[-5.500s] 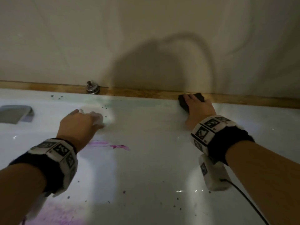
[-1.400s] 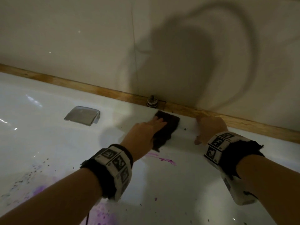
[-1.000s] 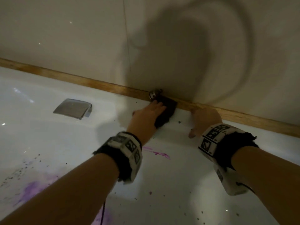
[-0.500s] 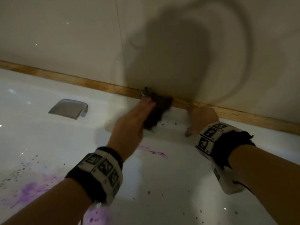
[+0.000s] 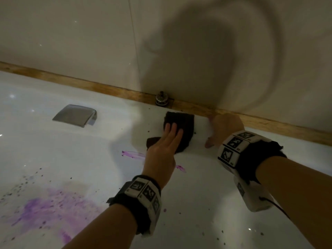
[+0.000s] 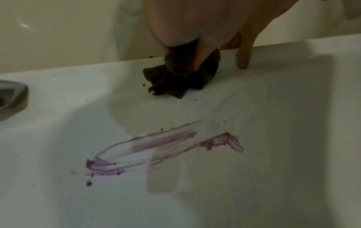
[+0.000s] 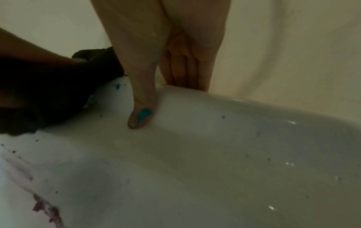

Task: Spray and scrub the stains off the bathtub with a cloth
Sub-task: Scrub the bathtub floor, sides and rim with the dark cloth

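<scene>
A dark cloth (image 5: 181,123) lies on the far inner wall of the white bathtub (image 5: 197,194), just below its rim. My left hand (image 5: 167,141) presses on it with fingers flat on top. In the left wrist view the thumb is tucked into the bunched cloth (image 6: 171,83). My right hand (image 5: 224,126) rests on the rim to the right of the cloth and holds nothing; its thumb (image 7: 141,114) has a teal smear on it and points down the wall. A purple streak (image 5: 133,154) (image 6: 156,148) runs below the cloth.
A wide purple stain (image 5: 45,209) and dark specks cover the tub at lower left. A chrome overflow plate (image 5: 75,115) sits left of the cloth, and a small metal knob (image 5: 162,98) stands on the wooden strip (image 5: 89,83) under the tiled wall.
My left hand has pulled the cloth down and away from the metal knob along the tub wall. The right hand stays on the rim. Five seconds ago the right hand held the cloth.
</scene>
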The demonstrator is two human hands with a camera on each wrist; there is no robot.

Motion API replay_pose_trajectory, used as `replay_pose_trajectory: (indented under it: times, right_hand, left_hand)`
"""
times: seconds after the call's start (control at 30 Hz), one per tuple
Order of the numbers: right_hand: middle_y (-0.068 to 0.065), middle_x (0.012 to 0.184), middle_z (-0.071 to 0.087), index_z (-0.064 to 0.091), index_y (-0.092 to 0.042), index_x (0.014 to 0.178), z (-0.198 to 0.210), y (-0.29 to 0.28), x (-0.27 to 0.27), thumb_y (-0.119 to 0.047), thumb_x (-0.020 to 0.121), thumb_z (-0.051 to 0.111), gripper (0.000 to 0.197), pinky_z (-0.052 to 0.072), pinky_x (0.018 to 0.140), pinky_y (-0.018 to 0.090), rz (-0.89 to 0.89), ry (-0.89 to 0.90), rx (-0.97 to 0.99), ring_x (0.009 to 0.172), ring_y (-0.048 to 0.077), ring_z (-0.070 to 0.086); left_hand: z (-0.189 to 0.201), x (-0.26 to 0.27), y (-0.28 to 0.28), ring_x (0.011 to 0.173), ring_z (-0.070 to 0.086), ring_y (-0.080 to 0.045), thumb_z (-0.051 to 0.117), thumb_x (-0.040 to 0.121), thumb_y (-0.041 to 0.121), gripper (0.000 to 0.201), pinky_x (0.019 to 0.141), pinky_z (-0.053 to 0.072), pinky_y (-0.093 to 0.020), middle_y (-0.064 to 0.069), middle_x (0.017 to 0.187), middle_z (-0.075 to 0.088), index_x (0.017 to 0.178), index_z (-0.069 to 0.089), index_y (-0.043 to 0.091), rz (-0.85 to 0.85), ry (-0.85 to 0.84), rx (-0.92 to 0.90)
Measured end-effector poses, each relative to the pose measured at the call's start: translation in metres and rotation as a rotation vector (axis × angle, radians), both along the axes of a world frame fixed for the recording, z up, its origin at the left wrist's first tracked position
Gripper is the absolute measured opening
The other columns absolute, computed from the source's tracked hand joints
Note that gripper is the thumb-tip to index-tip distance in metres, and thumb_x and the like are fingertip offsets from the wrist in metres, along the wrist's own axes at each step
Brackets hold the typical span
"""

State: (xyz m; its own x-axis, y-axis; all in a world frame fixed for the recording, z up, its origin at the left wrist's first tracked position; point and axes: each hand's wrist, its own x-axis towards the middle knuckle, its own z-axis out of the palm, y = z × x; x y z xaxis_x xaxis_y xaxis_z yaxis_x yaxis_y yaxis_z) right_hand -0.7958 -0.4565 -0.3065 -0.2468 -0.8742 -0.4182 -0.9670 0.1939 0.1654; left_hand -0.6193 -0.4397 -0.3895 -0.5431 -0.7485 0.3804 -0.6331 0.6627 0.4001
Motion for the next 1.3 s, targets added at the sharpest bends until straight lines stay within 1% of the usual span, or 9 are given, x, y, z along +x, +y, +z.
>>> replay_pose_trajectory:
  times: [0.13, 0.23, 0.3, 0.4, 0.57, 0.77, 1.0, 1.17, 1.3]
  right_hand:
    - [0.004, 0.12, 0.057, 0.049, -0.013, 0.124, -0.006, 0.002, 0.001, -0.045, 0.069, 0.076, 0.069, 0.035, 0.072, 0.022, 0.004, 0.015, -0.032, 0.108, 0.019, 0.055]
    - [0.006, 0.12, 0.056, 0.047, -0.011, 0.127, -0.002, 0.008, 0.002, -0.038, 0.079, 0.07, 0.06, 0.041, 0.075, 0.024, 0.038, 0.021, -0.054, 0.108, 0.021, 0.056]
    - [0.009, 0.132, 0.046, 0.025, -0.01, 0.142, 0.006, 0.017, -0.008, -0.037, 0.082, 0.067, 0.079, 0.042, 0.084, 0.027, 0.051, -0.019, -0.008, 0.118, 0.025, 0.049]
    - [0.012, 0.136, 0.043, 0.023, -0.013, 0.143, 0.017, 0.044, -0.038, -0.034, 0.079, 0.07, 0.083, 0.039, 0.095, 0.029, -0.014, 0.011, 0.007, 0.123, 0.027, 0.045]
    - [0.006, 0.135, 0.047, 0.031, -0.018, 0.137, 0.014, 0.066, -0.051, -0.042, 0.083, 0.063, 0.067, 0.039, 0.093, 0.026, -0.066, 0.051, -0.086, 0.119, 0.025, 0.048]
    - [0.005, 0.131, 0.05, 0.031, -0.018, 0.137, 0.013, 0.061, -0.05, -0.044, 0.081, 0.064, 0.07, 0.04, 0.088, 0.025, -0.07, 0.117, -0.049, 0.117, 0.024, 0.05]
    - [0.006, 0.117, 0.057, 0.039, -0.017, 0.128, 0.008, 0.054, -0.052, -0.041, 0.071, 0.074, 0.072, 0.038, 0.074, 0.024, -0.082, 0.126, -0.018, 0.108, 0.024, 0.054]
    - [0.007, 0.121, 0.057, 0.034, -0.016, 0.133, 0.008, 0.054, -0.053, -0.043, 0.071, 0.074, 0.077, 0.039, 0.077, 0.024, -0.059, 0.15, -0.014, 0.111, 0.024, 0.053]
    - [0.005, 0.12, 0.057, 0.034, -0.017, 0.133, 0.008, 0.054, -0.056, -0.043, 0.072, 0.073, 0.078, 0.037, 0.073, 0.023, -0.05, 0.147, -0.002, 0.109, 0.023, 0.054]
  left_hand:
    - [-0.002, 0.02, 0.01, 0.099, 0.068, -0.028, 0.076, 0.051, -0.014, 0.069, 0.076, 0.057, -0.038, -0.013, 0.119, 0.064, 0.116, 0.065, 0.008, -0.186, -0.05, 0.027]
    - [0.025, 0.034, 0.017, 0.092, 0.068, -0.015, 0.054, 0.091, 0.013, 0.041, 0.085, 0.054, -0.022, 0.002, 0.115, 0.067, 0.13, 0.054, 0.027, 0.02, 0.43, 0.256]
    - [0.044, 0.048, 0.003, 0.083, 0.063, -0.009, 0.046, 0.098, 0.018, 0.04, 0.083, 0.053, -0.022, 0.007, 0.102, 0.067, 0.133, 0.048, 0.038, 0.23, 0.696, 0.391]
    - [0.058, 0.068, -0.04, 0.112, 0.056, -0.027, 0.044, 0.095, 0.008, 0.051, 0.101, 0.044, -0.038, -0.01, 0.129, 0.056, 0.143, 0.037, 0.025, 0.579, 0.373, 0.261]
    - [0.055, 0.048, -0.076, 0.144, 0.016, -0.023, 0.045, 0.09, 0.0, 0.064, 0.113, 0.019, -0.036, -0.008, 0.156, 0.018, 0.148, 0.025, 0.015, 0.47, -0.155, 0.266]
    - [0.029, -0.004, -0.028, 0.14, 0.029, -0.025, 0.049, 0.086, -0.007, 0.059, 0.105, 0.037, -0.038, -0.01, 0.15, 0.033, 0.141, 0.04, 0.012, 0.315, 0.014, 0.074]
    - [0.013, -0.047, 0.004, 0.111, 0.061, -0.032, 0.076, 0.05, -0.016, 0.069, 0.066, 0.06, -0.036, -0.015, 0.121, 0.063, 0.114, 0.066, 0.005, -0.162, -0.015, -0.151]
    - [0.007, -0.025, -0.002, 0.107, 0.064, -0.026, 0.073, 0.064, -0.003, 0.042, 0.079, 0.055, -0.035, -0.009, 0.115, 0.067, 0.104, 0.072, 0.008, -0.541, -0.216, -0.37]
    - [-0.002, -0.012, 0.008, 0.101, 0.067, -0.024, 0.083, 0.044, -0.001, 0.059, 0.069, 0.058, -0.033, -0.008, 0.109, 0.07, 0.101, 0.073, 0.009, -0.342, -0.253, -0.297]
